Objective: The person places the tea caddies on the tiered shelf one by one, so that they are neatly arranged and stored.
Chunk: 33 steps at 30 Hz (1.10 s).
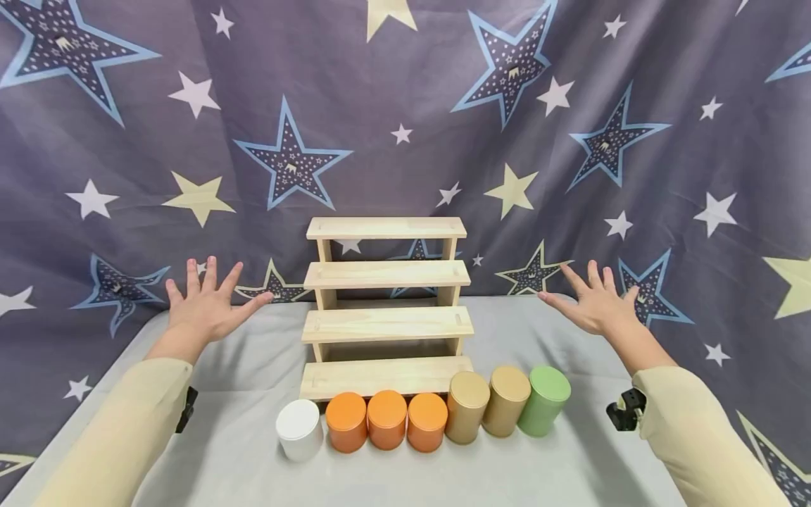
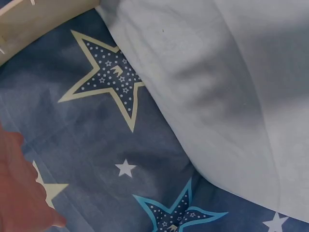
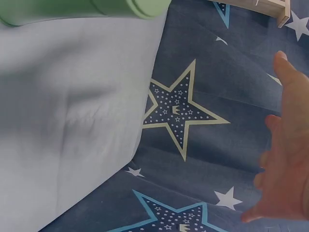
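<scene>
My left hand (image 1: pixel 204 304) is raised left of the wooden tiered rack (image 1: pixel 388 324), fingers straight and spread, holding nothing. On the other side my right hand (image 1: pixel 598 304) is held up the same way, also touching nothing. Along the rack's front stands a row of lidded canisters: a white canister (image 1: pixel 300 431) at the left, three orange ones (image 1: pixel 387 420), two gold ones (image 1: pixel 467 408), and a green canister (image 1: pixel 545 401) at the right end. The green canister (image 3: pixel 87 9) also shows at the top of the right wrist view, closer to the right hand than the others.
The rack has several bare steps rising toward the back. A pale grey cloth (image 1: pixel 222 394) covers the table. Behind it hangs a dark curtain (image 1: pixel 405 84) printed with stars, reaching down to the table's back edge.
</scene>
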Available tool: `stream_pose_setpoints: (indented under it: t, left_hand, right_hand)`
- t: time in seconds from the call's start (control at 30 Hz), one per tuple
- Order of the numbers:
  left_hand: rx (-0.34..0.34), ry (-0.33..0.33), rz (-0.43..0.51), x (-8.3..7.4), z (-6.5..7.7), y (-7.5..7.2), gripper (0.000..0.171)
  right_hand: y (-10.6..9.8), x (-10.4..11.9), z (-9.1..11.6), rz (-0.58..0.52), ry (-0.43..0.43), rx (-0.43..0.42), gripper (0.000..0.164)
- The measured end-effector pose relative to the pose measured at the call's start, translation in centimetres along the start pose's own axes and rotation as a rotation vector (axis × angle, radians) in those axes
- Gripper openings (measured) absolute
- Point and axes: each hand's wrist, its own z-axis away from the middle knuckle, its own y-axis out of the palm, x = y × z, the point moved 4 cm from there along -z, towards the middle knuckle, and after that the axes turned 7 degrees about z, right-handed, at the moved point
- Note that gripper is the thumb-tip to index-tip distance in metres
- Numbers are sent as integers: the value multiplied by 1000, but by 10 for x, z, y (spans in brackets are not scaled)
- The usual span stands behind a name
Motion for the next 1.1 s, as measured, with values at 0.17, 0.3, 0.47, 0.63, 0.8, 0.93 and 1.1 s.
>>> stream_pose_setpoints:
  t: [0.17,0.3,0.47,0.63,0.8,0.93,1.1]
  left_hand:
    - [-2,3,20,2,0,-3,100]
    - [6,-3,128,1,-6,-5,101]
    - [-29,-24,409,-3,-12,-3,100]
    - [-55,-47,633,-9,-10,0,96]
    - [-28,-31,822,-17,-13,9,93]
    - [15,-15,919,-24,-16,13,91]
    - [70,-11,918,-31,-18,14,95]
  right_hand:
    - [5,-5,4,-49,-7,26,92]
    - [8,-8,7,-92,-22,42,91]
    - [11,-10,9,-185,-75,16,89]
    - [16,-6,14,-300,-150,-6,83]
    - [22,2,24,-373,-190,17,77]
    - [28,10,33,-491,-254,41,67]
    - [34,21,44,-596,-322,70,57]
